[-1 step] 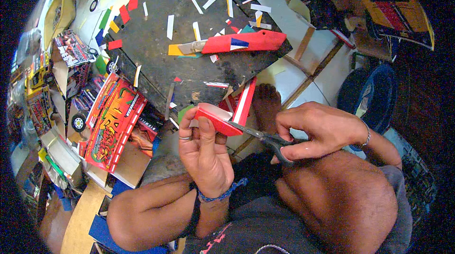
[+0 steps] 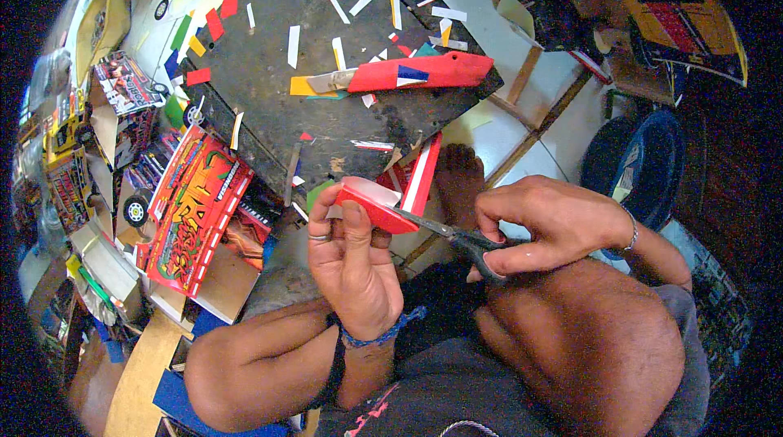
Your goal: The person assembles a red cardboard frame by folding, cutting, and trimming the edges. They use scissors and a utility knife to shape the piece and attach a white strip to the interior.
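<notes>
Between the thumb and fingers of my left hand [image 2: 359, 266] is a small red piece of sheet [image 2: 375, 207] with a white upper face, its material unclear. My right hand [image 2: 563, 217] grips black-handled scissors [image 2: 473, 251], thumb and fingers at the handles. Their blades point left and meet the right end of the red piece; whether they bite into it I cannot tell. Just behind, a red and white strip [image 2: 422, 176] leans by the edge of a dark board [image 2: 334, 123]. On that board lies a red cutter knife [image 2: 440, 71] with its blade out.
Several white, red and yellow offcuts [image 2: 294, 47] are scattered over the board. At left stands a red printed model truck panel [image 2: 196, 212] beside small wheels [image 2: 136, 210] and other printed parts. A dark blue round basin [image 2: 659, 155] is at right, on the tiled floor [image 2: 563, 147].
</notes>
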The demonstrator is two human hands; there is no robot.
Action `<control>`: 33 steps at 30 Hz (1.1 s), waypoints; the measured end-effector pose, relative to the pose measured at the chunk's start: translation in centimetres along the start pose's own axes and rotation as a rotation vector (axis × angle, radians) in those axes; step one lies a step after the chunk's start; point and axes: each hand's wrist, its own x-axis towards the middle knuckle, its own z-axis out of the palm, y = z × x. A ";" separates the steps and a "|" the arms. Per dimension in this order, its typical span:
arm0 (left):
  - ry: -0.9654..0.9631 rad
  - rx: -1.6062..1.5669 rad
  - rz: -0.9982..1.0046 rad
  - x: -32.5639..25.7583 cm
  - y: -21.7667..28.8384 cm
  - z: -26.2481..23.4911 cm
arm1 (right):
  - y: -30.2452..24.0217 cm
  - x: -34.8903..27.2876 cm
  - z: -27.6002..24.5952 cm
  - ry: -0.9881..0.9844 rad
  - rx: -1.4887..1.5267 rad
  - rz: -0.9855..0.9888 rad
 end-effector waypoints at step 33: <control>-0.013 0.001 -0.009 0.2 -0.1 0.0 | 0.2 0.6 0.4 0.050 -0.009 0.002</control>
